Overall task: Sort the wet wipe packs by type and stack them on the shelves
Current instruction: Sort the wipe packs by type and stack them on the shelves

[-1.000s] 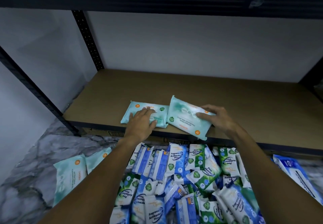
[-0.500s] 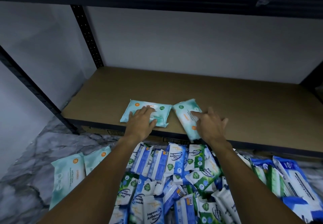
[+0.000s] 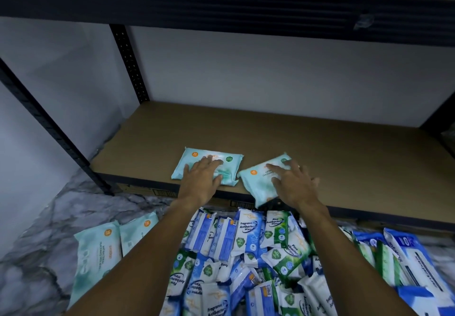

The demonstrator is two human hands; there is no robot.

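Observation:
Two pale teal wipe packs lie near the front edge of the brown shelf board [image 3: 295, 143]. My left hand [image 3: 202, 180] rests flat on the left teal pack [image 3: 197, 158], fingers straight. My right hand [image 3: 293, 182] lies with spread fingers on the right teal pack [image 3: 258, 185], which is skewed and overhangs the shelf's front edge. Below, a heap of blue and green antibacterial wipe packs [image 3: 246, 254] covers the floor between my forearms.
Two more teal packs [image 3: 103, 249] lie on the marble floor at the left. Larger blue packs [image 3: 413, 259] sit at the right. A dark upper shelf beam [image 3: 221, 7] hangs overhead, and black uprights [image 3: 128, 64] stand at the left.
My right hand has laid the second teal pack down on the shelf beside the first and now presses on it with straight fingers. My left hand has stayed on the first pack.

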